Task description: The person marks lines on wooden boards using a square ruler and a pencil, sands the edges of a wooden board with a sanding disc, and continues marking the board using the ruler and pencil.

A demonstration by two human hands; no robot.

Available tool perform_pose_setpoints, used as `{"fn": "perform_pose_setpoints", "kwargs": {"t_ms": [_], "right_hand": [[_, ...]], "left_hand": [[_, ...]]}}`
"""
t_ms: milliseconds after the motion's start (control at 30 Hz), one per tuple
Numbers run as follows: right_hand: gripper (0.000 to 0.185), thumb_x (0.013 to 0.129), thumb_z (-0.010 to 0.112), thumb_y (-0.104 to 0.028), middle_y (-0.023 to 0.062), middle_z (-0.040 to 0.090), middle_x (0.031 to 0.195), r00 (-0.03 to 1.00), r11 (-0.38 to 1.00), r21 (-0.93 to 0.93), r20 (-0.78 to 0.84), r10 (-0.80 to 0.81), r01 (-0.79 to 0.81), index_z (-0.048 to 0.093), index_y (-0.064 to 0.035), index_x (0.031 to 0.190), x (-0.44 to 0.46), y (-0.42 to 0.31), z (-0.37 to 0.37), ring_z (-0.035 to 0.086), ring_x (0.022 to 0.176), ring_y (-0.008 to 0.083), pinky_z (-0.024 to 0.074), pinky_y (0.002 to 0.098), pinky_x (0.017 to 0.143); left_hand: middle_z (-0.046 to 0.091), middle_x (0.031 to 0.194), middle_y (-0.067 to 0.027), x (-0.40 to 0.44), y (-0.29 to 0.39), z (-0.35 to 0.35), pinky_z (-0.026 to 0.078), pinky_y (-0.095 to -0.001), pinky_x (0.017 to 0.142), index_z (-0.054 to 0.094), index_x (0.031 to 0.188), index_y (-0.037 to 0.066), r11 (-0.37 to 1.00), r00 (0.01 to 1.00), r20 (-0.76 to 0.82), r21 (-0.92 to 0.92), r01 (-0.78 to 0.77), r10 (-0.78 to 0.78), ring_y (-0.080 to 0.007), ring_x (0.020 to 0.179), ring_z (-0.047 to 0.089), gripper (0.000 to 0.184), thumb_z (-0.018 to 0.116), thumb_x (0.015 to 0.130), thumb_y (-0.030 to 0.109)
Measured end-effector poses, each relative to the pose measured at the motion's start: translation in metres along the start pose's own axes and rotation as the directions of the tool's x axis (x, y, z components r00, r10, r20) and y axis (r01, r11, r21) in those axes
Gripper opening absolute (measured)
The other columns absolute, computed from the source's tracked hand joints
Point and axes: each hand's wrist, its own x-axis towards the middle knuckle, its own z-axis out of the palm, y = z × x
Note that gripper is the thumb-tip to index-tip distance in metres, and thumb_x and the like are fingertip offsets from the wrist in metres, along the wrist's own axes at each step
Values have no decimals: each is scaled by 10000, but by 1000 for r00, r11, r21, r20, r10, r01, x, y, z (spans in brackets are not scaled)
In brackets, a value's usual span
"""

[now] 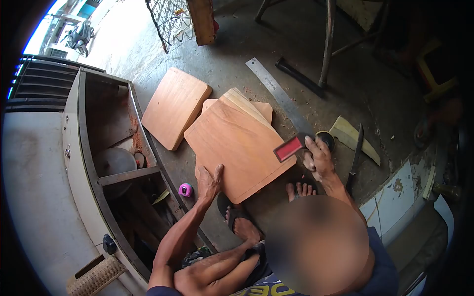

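My left hand (209,183) lies on the near left edge of a wooden board (242,153), fingers stretched out over its surface. The board has rounded corners and a line marked near its border. It rests on top of other boards (247,106), which are partly covered. Above its right corner, my right hand (320,157) is closed around a small dark rectangular case with a red inside, looking like a stamp pad (289,148). Just behind that hand, a round dark container (325,141) shows in part. A steel ruler (276,91) runs across the floor towards the same hand.
More boards (175,106) are stacked at the left, beside an open metal cabinet (129,172). A pink tape measure (185,190) sits near it. Towards the right lie a black bar (299,78), a pale curved piece (345,132) and a long dark blade (356,153).
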Motion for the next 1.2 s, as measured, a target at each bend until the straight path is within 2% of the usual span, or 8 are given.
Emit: {"fn": "perform_pose_setpoints", "kwargs": {"t_ms": [200,300,400,467,633,767,1000,1200], "right_hand": [[60,1073,590,-208,-100,464,700,978,975,71,30,208,-209,558,-160,1089,-43,44,1,333,427,3,251,193,355],[116,1070,598,-234,-99,480,709,969,969,55,64,237,-241,567,-138,1128,-42,59,7,334,425,-2,262,198,359],[152,1067,604,-253,-99,482,709,963,968,-5,100,250,-251,583,-133,1158,-40,65,7,333,422,-4,261,199,360],[159,1068,603,-259,-101,476,700,964,968,-22,95,249,-248,591,-131,1162,-39,66,10,332,419,-5,261,200,361],[167,1067,607,-280,-110,429,649,971,972,-73,68,227,-222,626,-128,1134,-31,63,20,327,415,-11,261,198,363],[225,1046,643,-310,-116,409,614,984,971,-162,-1,179,-177,648,-92,1101,-21,62,21,315,428,-11,246,218,368],[359,1001,706,-398,-99,404,561,969,952,-230,-189,159,-201,701,-48,917,-16,58,30,310,424,11,235,254,385],[439,1000,698,-434,-55,503,573,952,910,-332,-258,165,-248,686,-16,867,-14,59,27,350,379,18,254,243,348]], "left_hand": [[649,1208,-348,-3,1,-4,518,-506,961,462,1345,-66,991,986,115,-40,129,-123,-458,1130,668,777,686,940,558],[676,1164,-342,-1,-6,-3,536,-504,924,474,1340,-64,992,995,-31,-83,-97,95,-456,1080,693,784,686,935,572],[716,1058,-326,5,7,-21,553,-513,876,564,1280,-58,994,998,69,105,-15,8,-476,1006,711,769,641,936,626],[724,964,-319,3,32,-40,558,-517,844,658,1151,-46,907,984,162,422,-5,-70,-483,948,716,734,588,946,655],[707,886,-309,22,72,-45,546,-533,796,683,1008,-27,805,983,179,577,-139,42,-450,913,711,599,580,981,563],[568,1399,-283,51,90,-8,429,-490,1064,578,1322,23,755,785,25,255,-604,619,-396,1322,523,564,650,973,461],[253,1676,-243,68,120,39,119,-617,1248,361,1586,75,804,843,30,284,-522,537,-395,1575,196,857,560,966,631],[237,1695,-208,79,117,41,106,-599,1258,322,1609,74,771,811,41,283,-570,584,-364,1584,184,920,571,948,663]]}}
